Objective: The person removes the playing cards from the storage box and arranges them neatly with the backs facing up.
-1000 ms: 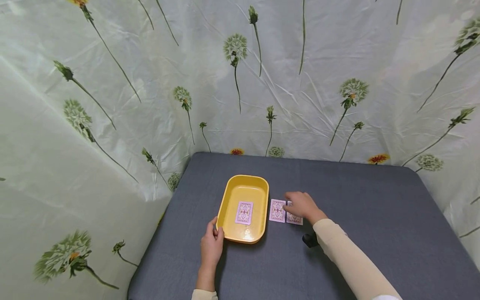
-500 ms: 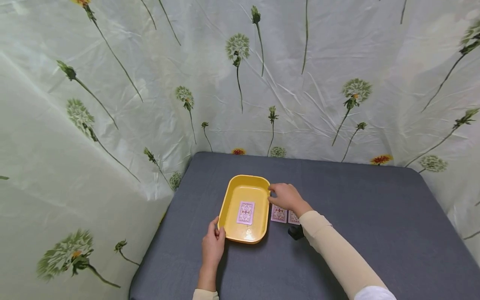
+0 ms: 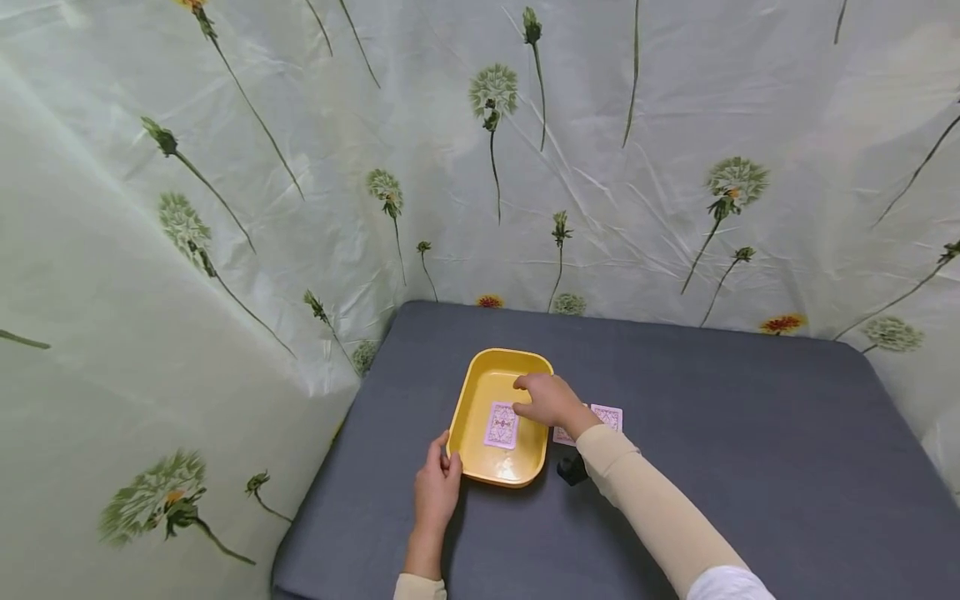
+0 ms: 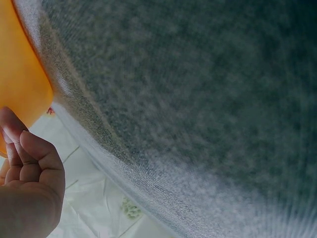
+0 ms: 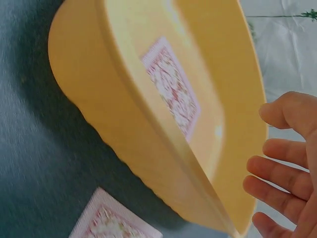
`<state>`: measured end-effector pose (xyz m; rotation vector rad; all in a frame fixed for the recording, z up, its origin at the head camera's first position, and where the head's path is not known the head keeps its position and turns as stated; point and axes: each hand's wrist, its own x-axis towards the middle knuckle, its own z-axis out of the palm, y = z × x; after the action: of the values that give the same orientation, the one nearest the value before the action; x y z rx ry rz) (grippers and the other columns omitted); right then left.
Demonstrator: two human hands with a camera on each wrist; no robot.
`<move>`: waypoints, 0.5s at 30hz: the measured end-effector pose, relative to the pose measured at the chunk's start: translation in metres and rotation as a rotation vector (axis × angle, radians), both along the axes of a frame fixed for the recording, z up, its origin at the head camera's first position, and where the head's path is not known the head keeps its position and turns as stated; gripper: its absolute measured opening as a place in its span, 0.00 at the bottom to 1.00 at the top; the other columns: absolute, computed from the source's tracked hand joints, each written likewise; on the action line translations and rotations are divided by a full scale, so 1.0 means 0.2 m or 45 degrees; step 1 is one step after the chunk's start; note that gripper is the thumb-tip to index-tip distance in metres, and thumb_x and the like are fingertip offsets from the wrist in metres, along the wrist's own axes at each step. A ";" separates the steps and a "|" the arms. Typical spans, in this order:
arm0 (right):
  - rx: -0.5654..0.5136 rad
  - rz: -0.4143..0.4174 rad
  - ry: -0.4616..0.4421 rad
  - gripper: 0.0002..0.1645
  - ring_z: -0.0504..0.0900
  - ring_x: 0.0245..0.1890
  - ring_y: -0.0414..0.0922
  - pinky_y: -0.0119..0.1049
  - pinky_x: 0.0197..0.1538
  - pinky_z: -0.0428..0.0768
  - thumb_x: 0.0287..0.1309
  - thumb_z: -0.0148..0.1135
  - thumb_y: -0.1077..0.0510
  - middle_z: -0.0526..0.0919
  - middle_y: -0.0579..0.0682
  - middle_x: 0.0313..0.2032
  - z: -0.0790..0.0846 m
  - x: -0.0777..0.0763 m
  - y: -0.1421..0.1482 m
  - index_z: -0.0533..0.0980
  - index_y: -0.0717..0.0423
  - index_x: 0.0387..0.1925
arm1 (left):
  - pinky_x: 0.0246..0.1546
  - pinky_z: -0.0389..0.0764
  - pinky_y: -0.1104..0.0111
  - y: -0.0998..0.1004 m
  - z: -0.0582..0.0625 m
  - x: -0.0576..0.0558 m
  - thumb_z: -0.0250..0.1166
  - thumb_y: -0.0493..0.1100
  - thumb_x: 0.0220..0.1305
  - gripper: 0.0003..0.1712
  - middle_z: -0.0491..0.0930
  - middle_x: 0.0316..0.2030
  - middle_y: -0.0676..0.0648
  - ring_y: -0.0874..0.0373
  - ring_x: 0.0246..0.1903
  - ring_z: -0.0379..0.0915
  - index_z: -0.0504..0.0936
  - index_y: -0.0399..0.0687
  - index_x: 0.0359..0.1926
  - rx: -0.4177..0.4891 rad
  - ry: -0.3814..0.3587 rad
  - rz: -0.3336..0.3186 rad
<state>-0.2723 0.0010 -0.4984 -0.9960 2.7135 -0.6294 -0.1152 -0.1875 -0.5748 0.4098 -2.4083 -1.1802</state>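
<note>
A yellow tray (image 3: 480, 392) stands on the dark grey table, with one pink patterned playing card (image 3: 501, 425) lying face down inside. At its near left corner my left hand (image 3: 437, 492) holds the rim between thumb and fingers; the left wrist view shows those fingers against the orange-looking wall (image 4: 20, 69). My right hand (image 3: 551, 400) hovers over the tray's right side, fingers spread and thumb apart, with nothing in it, as the right wrist view confirms. Right of the tray lie two more playing cards, one (image 3: 606, 417) partly behind my right arm and one (image 3: 562, 437) mostly hidden by it.
A black device (image 3: 572, 469) sits at my right wrist. The grey table (image 3: 712, 467) extends far to the right. Behind and left of it hangs a pale curtain (image 3: 420, 125) printed with dandelions.
My right hand has moved left from above the two loose cards, past the tray's right rim, to over the tray's inside. My left hand stays at the tray corner. The head view has shifted slightly.
</note>
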 end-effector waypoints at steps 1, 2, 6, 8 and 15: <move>-0.002 0.002 -0.011 0.24 0.79 0.51 0.53 0.49 0.55 0.74 0.59 0.65 0.52 0.82 0.56 0.49 -0.01 0.00 -0.01 0.78 0.61 0.53 | 0.19 0.60 0.70 0.00 0.00 0.00 0.62 0.36 0.64 0.20 0.63 0.19 0.57 0.66 0.16 0.57 0.76 0.40 0.57 0.002 -0.002 -0.002; -0.003 0.006 -0.020 0.24 0.79 0.51 0.53 0.49 0.55 0.74 0.58 0.65 0.53 0.82 0.56 0.49 -0.02 0.00 -0.02 0.78 0.62 0.53 | 0.19 0.61 0.70 0.00 0.00 -0.01 0.62 0.36 0.64 0.20 0.63 0.19 0.57 0.66 0.16 0.57 0.76 0.40 0.57 0.008 -0.004 -0.004; -0.005 0.012 -0.051 0.24 0.78 0.52 0.54 0.48 0.56 0.73 0.57 0.65 0.54 0.81 0.56 0.50 -0.06 0.00 -0.06 0.78 0.62 0.53 | 0.20 0.61 0.70 0.00 0.00 -0.01 0.62 0.37 0.64 0.20 0.63 0.20 0.57 0.66 0.17 0.57 0.76 0.40 0.58 0.028 -0.028 -0.008; -0.003 0.012 -0.054 0.24 0.78 0.53 0.54 0.48 0.57 0.72 0.56 0.66 0.55 0.81 0.57 0.50 -0.08 0.01 -0.07 0.78 0.63 0.53 | 0.20 0.62 0.70 0.00 0.01 -0.01 0.62 0.37 0.65 0.20 0.63 0.20 0.56 0.66 0.17 0.58 0.76 0.41 0.58 0.040 -0.044 -0.009; -0.003 0.036 -0.053 0.27 0.78 0.49 0.54 0.48 0.57 0.72 0.52 0.68 0.57 0.80 0.59 0.48 -0.15 0.03 -0.12 0.76 0.66 0.53 | 0.20 0.62 0.70 0.00 0.01 0.00 0.61 0.36 0.65 0.20 0.64 0.20 0.56 0.67 0.17 0.58 0.76 0.40 0.58 0.047 -0.040 0.000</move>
<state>-0.2664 -0.0238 -0.5275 -1.0089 2.6582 -0.6408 -0.1148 -0.1884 -0.5732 0.4431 -2.4161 -1.2285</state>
